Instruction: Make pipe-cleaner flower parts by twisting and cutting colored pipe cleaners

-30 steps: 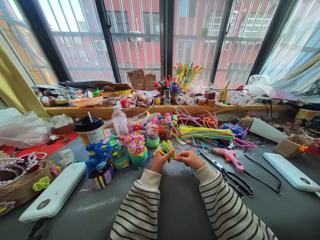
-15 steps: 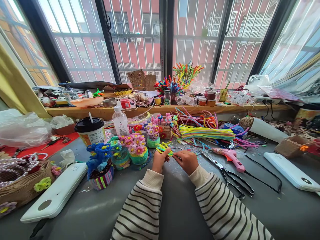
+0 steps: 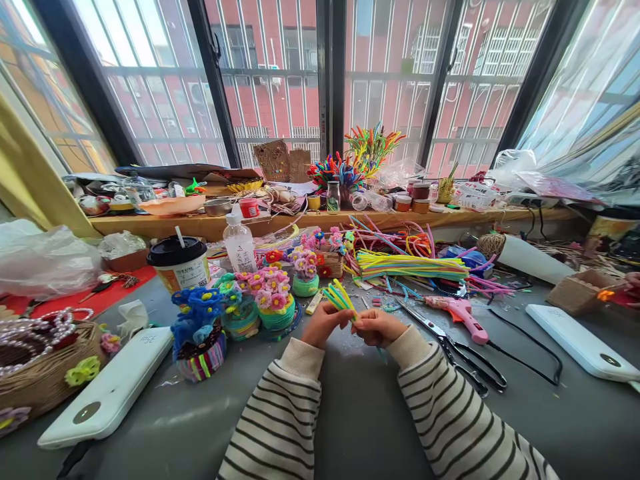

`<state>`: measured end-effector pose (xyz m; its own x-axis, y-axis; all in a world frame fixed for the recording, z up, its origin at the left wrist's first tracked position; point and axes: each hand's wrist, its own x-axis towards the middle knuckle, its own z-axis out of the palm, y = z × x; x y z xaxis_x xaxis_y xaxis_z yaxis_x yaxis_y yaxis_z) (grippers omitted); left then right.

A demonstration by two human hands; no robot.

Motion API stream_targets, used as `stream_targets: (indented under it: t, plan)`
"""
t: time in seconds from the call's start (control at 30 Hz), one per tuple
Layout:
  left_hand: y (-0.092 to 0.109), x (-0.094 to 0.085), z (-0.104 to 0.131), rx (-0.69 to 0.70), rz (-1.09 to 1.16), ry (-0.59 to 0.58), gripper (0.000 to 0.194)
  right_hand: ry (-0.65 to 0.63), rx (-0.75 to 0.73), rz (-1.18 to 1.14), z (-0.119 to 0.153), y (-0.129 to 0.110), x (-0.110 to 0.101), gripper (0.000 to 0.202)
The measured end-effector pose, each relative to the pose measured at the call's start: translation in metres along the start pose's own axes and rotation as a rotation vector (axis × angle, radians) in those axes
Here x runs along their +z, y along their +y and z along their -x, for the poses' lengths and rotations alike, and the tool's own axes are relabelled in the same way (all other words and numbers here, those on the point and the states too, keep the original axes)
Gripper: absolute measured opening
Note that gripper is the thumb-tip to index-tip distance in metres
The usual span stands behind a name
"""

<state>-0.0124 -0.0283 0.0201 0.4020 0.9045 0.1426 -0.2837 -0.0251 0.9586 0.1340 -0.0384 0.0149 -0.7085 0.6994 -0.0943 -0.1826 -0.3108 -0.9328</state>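
Between both hands, over the grey table (image 3: 350,427), is a small bundle of yellow and green pipe cleaners (image 3: 338,293), its looped or bent ends pointing up and left. My left hand (image 3: 324,323) is closed round its left side. The fingers of my right hand (image 3: 376,325) pinch its lower right end. A bit of light blue shows below my right hand. Behind the hands lies a long pile of yellow and green pipe cleaners (image 3: 413,265). Pots of pink flowers (image 3: 273,293) and blue flowers (image 3: 199,313) stand to the left.
Large scissors (image 3: 450,347) and a pink glue gun (image 3: 463,313) with a black cable lie right of my hands. White power banks (image 3: 110,383) rest on both sides. A lidded cup (image 3: 181,263) and a bottle (image 3: 239,243) stand back left. Another person's hand (image 3: 633,287) shows at the right edge.
Both hands have turned and shifted slightly, and more of the bundle's length shows, slanting up and left. A small pale yellow item is now visible left of it. Another person's hand has appeared at the right edge.
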Motion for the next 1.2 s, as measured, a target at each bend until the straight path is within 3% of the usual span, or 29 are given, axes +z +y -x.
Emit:
stream_targets:
  t: [0.2, 0.3, 0.5, 0.63, 0.87, 1.07, 1.2]
  plan:
    - [0.002, 0.003, -0.002, 0.002, -0.042, 0.136, 0.022, 0.157, -0.073, 0.14, -0.006, 0.0, -0.001, 0.025]
    - [0.0, 0.002, -0.004, -0.033, -0.047, 0.225, 0.024, 0.309, -0.15, 0.426, -0.008, 0.0, -0.001, 0.027]
    - [-0.004, 0.0, -0.007, -0.096, -0.025, 0.38, 0.024, 0.654, -0.466, 1.127, -0.01, 0.005, 0.008, 0.024]
    - [-0.007, -0.002, -0.009, -0.102, -0.033, 0.452, 0.023, 0.738, -0.585, 1.477, -0.011, 0.01, 0.01, 0.024]
    - [-0.007, -0.001, -0.009, -0.122, -0.019, 0.507, 0.021, 0.845, -0.695, 1.894, -0.013, 0.01, 0.015, 0.025]
    - [-0.006, -0.001, -0.008, -0.144, 0.071, 0.528, 0.021, 0.898, -0.729, 1.998, -0.018, 0.008, 0.025, 0.027]
    - [-0.002, 0.001, -0.006, -0.103, 0.16, 0.463, 0.019, 0.846, -0.656, 1.702, -0.017, 0.005, 0.024, 0.025]
